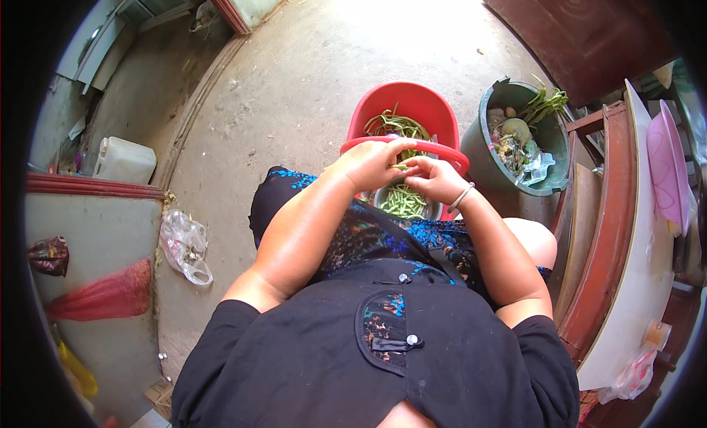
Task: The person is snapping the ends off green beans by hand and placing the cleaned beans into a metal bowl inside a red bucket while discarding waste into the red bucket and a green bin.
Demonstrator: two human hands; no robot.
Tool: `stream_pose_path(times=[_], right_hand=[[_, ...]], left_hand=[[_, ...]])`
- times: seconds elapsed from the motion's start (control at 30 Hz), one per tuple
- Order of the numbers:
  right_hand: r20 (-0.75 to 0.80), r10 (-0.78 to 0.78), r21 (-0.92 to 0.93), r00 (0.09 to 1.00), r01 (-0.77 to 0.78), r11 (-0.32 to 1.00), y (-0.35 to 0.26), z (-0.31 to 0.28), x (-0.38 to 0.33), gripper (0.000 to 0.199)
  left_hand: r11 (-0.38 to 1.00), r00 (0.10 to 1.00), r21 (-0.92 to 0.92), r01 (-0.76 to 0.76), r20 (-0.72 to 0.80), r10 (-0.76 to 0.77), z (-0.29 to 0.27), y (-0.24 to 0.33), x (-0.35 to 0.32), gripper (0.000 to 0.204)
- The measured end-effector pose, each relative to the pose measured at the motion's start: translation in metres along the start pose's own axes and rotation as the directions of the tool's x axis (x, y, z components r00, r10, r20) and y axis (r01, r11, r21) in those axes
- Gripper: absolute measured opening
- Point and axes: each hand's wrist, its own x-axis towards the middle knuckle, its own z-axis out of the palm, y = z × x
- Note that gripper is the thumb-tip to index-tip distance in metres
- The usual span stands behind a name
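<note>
Both hands, left, right, pinching 1 green bean, over red basket, bowl of cut beans

Both the left hand and right hand pinch a green bean over a red basket.

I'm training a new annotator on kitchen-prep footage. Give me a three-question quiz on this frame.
1. True or false: both hands hold a green bean above the red basket.
2. What lies in the small bowl under the hands?
A. cut bean pieces
B. rice
C. water only
3. Fill in: the grey bucket of scraps stands to the person's ____.

Key: 1 true; 2 A; 3 right.
</note>
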Motion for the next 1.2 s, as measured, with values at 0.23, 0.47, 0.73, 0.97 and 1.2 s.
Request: stream_pose_path(times=[0.23,0.47,0.73,0.97,1.2], right_hand=[[-0.122,-0.016,0.271,0.992,0.049,0.961,-0.013,0.003,-0.001,0.009],[-0.215,0.008,0.06,0.977,0.005,0.998,0.005,-0.038,-0.003,0.009],[-0.173,-0.365,-0.554,0.915,0.216,0.804,-0.017,-0.004,-0.009,0.014],[-0.231,-0.258,-0.635,0.938,0.056,0.77,-0.029,0.004,-0.011,0.019],[-0.219,-0.293,-0.591,0.931,0.112,0.799,-0.026,0.008,-0.01,0.022]], left_hand=[[0.999,1.0,0.039,0.011,-0.014,-0.011,-0.005,0.001,-0.002,0.04],[0.982,0.982,0.022,0.19,0.019,-0.19,-0.011,-0.019,0.0,0.016],[0.99,0.994,0.138,0.041,-0.102,-0.027,-0.003,-0.018,0.001,0.017],[0.973,0.982,0.226,-0.041,-0.169,0.081,0.002,-0.017,0.001,0.018],[0.966,0.973,0.242,-0.086,-0.186,0.134,0.003,-0.017,0.001,0.018]])
